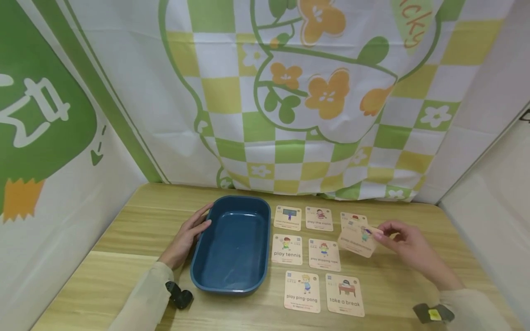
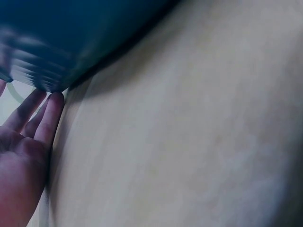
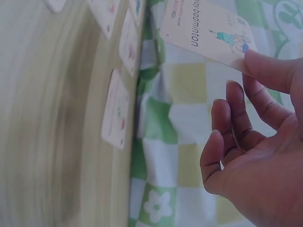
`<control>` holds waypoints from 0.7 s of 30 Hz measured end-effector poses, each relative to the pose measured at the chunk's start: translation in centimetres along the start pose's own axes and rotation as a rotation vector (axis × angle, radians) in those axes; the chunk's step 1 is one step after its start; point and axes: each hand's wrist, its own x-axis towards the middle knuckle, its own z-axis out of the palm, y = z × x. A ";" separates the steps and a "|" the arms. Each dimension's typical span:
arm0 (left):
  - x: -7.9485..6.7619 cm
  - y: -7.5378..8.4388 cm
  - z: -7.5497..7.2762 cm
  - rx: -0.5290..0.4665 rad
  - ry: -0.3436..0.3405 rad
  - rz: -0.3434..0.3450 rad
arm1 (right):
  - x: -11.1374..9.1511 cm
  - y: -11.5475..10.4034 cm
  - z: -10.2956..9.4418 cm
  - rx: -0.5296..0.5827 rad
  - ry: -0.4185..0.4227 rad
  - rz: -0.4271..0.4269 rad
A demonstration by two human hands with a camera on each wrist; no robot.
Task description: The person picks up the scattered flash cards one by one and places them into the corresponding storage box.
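My right hand (image 1: 407, 241) pinches one corner of a picture card (image 1: 357, 240) between thumb and forefinger. In the right wrist view the card (image 3: 208, 28) reads "play badminton", and the other fingers curl loosely beneath it. It is tilted above the table and partly covers another card (image 1: 354, 217) lying behind it. At the left, my left hand (image 1: 188, 236) rests against the side of a dark blue plastic tray (image 1: 267, 257), thumb at the rim. The left wrist view shows straight fingers (image 2: 49, 118) touching the tray's outer wall (image 2: 85, 38).
Several cards lie face up right of the tray, among them "play tennis" (image 1: 287, 249), "play skipping rope" (image 1: 324, 255), "play ping-pong" (image 1: 302, 292) and "take a break" (image 1: 345, 295). A checkered cloth (image 1: 290, 151) hangs behind the wooden table (image 1: 124, 239).
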 end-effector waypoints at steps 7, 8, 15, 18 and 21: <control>0.0 0.0 0.0 0.003 -0.002 0.002 | 0.6 -1.6 0.5 0.017 -0.008 -0.017; 0.0 0.0 0.0 0.004 -0.002 0.002 | 0.7 -1.8 0.6 0.017 -0.007 -0.021; -0.1 0.0 0.0 0.002 -0.004 0.003 | 1.3 -3.4 1.5 0.072 -0.019 -0.035; -0.1 0.0 0.0 0.001 -0.003 0.002 | 1.6 -4.1 2.1 0.096 -0.015 -0.048; 0.0 0.0 0.0 -0.001 -0.003 0.003 | 1.9 -4.8 2.7 0.124 -0.028 -0.047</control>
